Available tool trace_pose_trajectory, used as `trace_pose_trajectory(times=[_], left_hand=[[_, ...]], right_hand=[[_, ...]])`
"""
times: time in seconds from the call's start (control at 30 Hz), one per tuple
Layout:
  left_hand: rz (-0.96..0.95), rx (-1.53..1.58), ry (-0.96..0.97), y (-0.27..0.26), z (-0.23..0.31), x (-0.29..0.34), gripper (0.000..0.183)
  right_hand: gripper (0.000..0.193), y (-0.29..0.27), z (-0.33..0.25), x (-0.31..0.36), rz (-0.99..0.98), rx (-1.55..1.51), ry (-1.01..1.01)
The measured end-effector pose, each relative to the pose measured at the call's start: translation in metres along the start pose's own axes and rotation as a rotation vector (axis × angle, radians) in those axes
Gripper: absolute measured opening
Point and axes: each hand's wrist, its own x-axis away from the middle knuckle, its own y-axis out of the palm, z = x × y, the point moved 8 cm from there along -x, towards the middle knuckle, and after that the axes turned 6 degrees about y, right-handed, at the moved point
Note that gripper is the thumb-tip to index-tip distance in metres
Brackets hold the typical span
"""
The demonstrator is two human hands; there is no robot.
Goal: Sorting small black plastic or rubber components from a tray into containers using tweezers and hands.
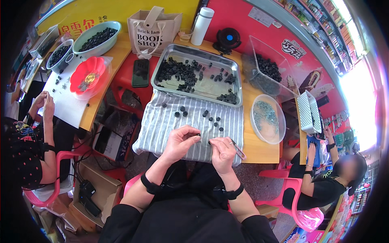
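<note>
Black parts (177, 114) — grey-white striped cloth (157, 128)

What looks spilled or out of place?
A few black pieces lie loose on the white sheet at left, outside the pale green bowl of similar ones. They might have spilled.

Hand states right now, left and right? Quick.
Left hand: closed, thumb and forefinger pinching a small black part.
Right hand: closed, fingers curled together; cannot tell whether it holds anything.
</note>
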Motion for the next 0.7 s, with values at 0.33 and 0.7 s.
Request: trace_pose_trajectory(times=[0.33,0.7], left_hand=[[-0.004,-0.023,0.013,-0.001,-0.001,0.000,0.015],[-0.008,0.051,0.011,0.000,0.003,0.000,0.016]], right_hand=[[0.024,0.000,-0.006,-0.002,-0.036,0.130,0.006],[0.031,0.011,-0.021,-0.003,-0.263,0.632,-0.156]])
